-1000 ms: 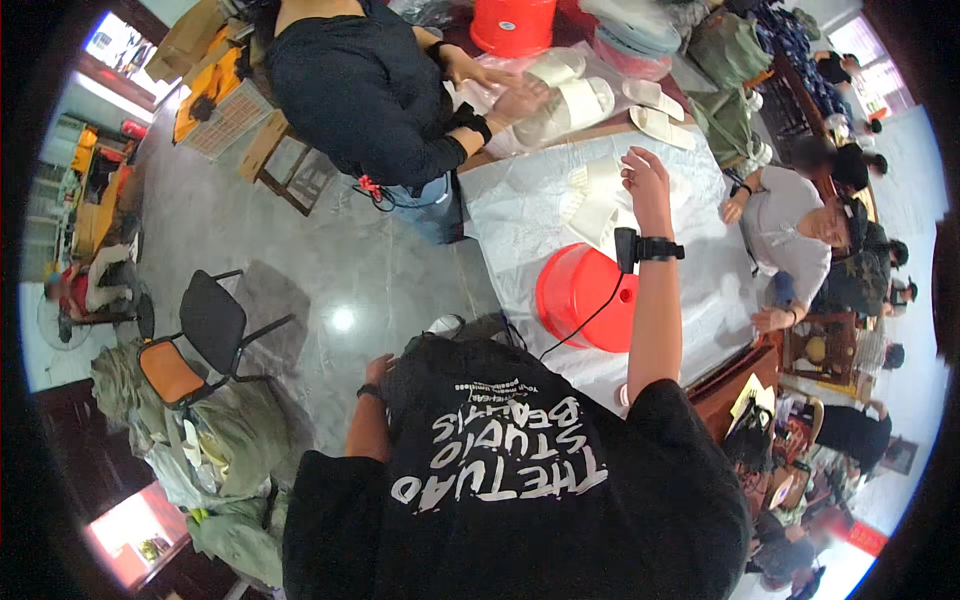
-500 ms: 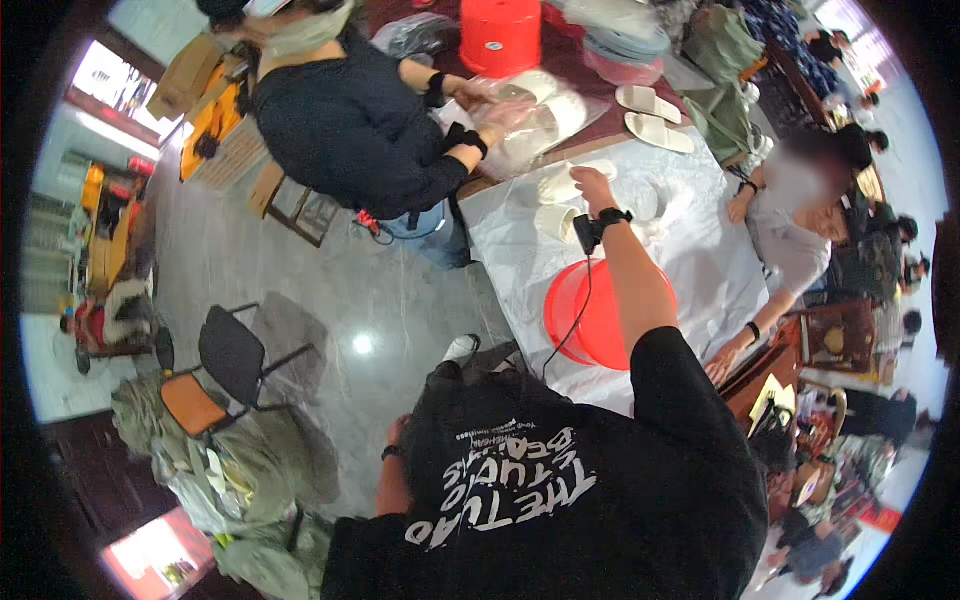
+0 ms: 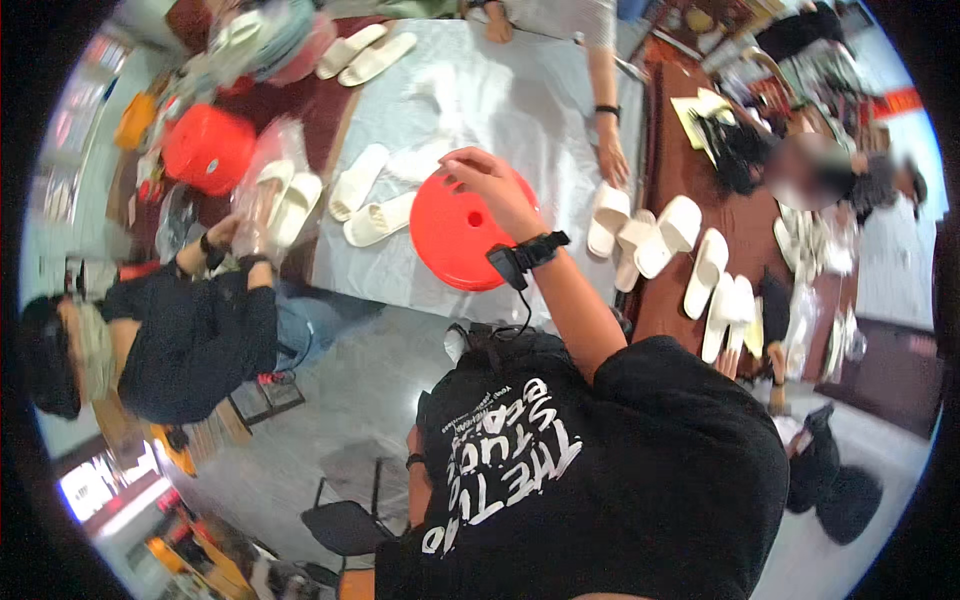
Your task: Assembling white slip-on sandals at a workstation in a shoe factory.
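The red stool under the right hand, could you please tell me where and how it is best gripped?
Probably grip the red stool by its near rim, coming from the person's own side. Its round top faces up, so that edge offers a hold; the right hand covers part of the far edge, and white slippers lie close at its left.

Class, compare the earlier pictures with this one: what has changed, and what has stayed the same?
The right hand has drawn back from the white slippers to above the red stool, seemingly having let one go. The view has swung right, bringing a row of cream slippers on the brown table into sight. The stool still stands on the white sheet.
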### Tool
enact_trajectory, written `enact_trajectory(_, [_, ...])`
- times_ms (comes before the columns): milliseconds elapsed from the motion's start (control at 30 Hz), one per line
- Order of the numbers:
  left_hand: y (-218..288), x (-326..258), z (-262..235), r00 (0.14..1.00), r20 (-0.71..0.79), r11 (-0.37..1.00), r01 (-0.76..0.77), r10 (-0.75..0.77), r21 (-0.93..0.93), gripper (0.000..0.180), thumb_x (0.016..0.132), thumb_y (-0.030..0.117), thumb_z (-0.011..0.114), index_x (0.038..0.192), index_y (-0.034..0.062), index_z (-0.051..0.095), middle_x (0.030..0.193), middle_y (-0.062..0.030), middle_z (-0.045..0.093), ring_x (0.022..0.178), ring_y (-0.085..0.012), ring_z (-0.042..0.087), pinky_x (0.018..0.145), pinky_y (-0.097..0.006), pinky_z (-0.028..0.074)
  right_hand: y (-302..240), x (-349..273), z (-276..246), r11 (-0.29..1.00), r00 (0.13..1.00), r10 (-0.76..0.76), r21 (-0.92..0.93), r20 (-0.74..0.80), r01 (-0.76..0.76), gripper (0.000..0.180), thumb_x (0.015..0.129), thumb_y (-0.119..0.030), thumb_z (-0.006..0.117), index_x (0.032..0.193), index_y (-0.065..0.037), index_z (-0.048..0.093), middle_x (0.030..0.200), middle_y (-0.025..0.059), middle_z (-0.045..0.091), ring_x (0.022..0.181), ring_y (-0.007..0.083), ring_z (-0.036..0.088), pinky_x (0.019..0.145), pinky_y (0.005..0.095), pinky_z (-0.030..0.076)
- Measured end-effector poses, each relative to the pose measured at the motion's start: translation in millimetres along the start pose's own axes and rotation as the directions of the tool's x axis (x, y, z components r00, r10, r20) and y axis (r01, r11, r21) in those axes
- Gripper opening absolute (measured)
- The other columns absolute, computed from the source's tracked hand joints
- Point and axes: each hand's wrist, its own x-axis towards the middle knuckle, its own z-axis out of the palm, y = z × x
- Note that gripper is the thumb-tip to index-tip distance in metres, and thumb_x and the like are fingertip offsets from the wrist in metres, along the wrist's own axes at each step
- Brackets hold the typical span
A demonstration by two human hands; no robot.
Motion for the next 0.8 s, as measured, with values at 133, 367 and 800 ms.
enact_trajectory(133, [43, 83, -42, 0.989, 0.117, 0.962, -0.117, 0.090, 0.247, 0.030, 0.093, 0.031, 0.056, 0.101, 0.0042, 0.068, 0.093, -0.0151, 0.070, 0.078, -0.0285, 0.066, 0.069, -0.040, 0.050, -13, -60, -121, 0.997, 0.900, -0.032, 0.054, -0.435, 0.062, 0.023, 0.095, -0.018, 0.061, 0.112, -0.004, 0.063, 0.098, 0.0053, 0.069, 0.085, 0.0137, 0.063, 0.077, 0.0276, 0.050])
enact_trajectory(367, [129, 174, -53, 0.941, 0.230, 0.819, 0.332, -0.250, -0.468, 0.032, 0.095, 0.030, 0.054, 0.120, 0.0097, 0.060, 0.103, -0.0078, 0.070, 0.088, -0.0195, 0.065, 0.070, -0.035, 0.052, 17, -128, -232, 0.961, 0.542, 0.193, 0.270, -0.818, 0.065, 0.033, 0.090, -0.014, 0.062, 0.122, -0.006, 0.055, 0.103, 0.0055, 0.063, 0.087, 0.0201, 0.062, 0.075, 0.0339, 0.051])
enact_trajectory(800, [227, 198, -17, 0.913, 0.385, 0.945, 0.235, -0.135, -0.226, 0.033, 0.095, 0.030, 0.055, 0.115, 0.0041, 0.062, 0.103, -0.0098, 0.070, 0.083, -0.0213, 0.066, 0.077, -0.036, 0.050, 113, -219, -463, 0.723, 0.364, 0.500, 0.610, -0.786, 0.324, 0.057, 0.094, -0.031, 0.052, 0.130, 0.012, 0.036, 0.109, 0.0233, 0.056, 0.088, 0.0345, 0.063, 0.072, 0.0413, 0.057])
